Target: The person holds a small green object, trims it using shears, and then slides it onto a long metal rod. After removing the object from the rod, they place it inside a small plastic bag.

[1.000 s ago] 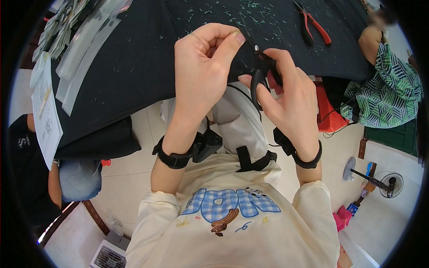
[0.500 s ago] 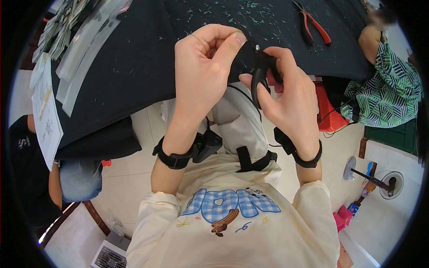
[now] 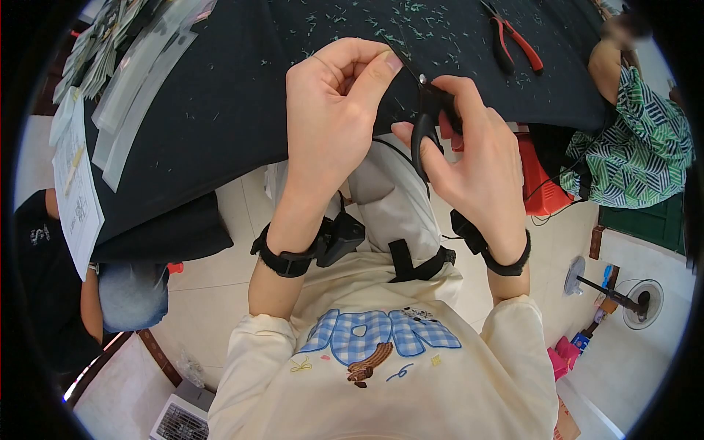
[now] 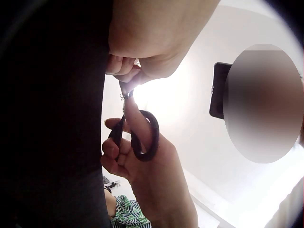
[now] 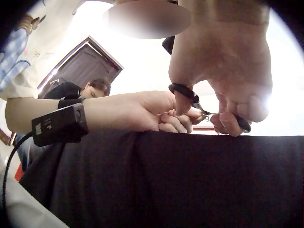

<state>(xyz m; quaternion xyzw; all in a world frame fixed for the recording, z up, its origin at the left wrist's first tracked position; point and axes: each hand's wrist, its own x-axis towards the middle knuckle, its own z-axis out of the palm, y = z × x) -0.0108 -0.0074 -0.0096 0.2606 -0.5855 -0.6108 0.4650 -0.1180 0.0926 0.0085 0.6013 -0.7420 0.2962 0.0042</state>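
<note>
My right hand (image 3: 480, 165) grips black-handled scissors (image 3: 423, 132), thumb through one loop and fingers at the other. The blades point up and left, by the fingertips of my left hand (image 3: 330, 110). Thumb and forefinger of the left hand pinch something too small to make out. In the left wrist view the scissors (image 4: 145, 137) hang in the right hand (image 4: 159, 183) below the left hand's curled fingers. From the right wrist view, a thin curled strand shows at the blades of the scissors (image 5: 183, 91), beside the left fingertips.
Small green clippings (image 3: 414, 33) lie scattered on the black tablecloth (image 3: 213, 88). Red-handled pliers (image 3: 522, 45) lie at the back right. Clear plastic sleeves (image 3: 136, 103), stacked packets (image 3: 110, 44) and a printed sheet (image 3: 75, 191) are at the left. Other people sit on both sides.
The scissors tilt and shift slightly in my right hand, with their blades staying near the left fingertips. My left hand hardly moves.
</note>
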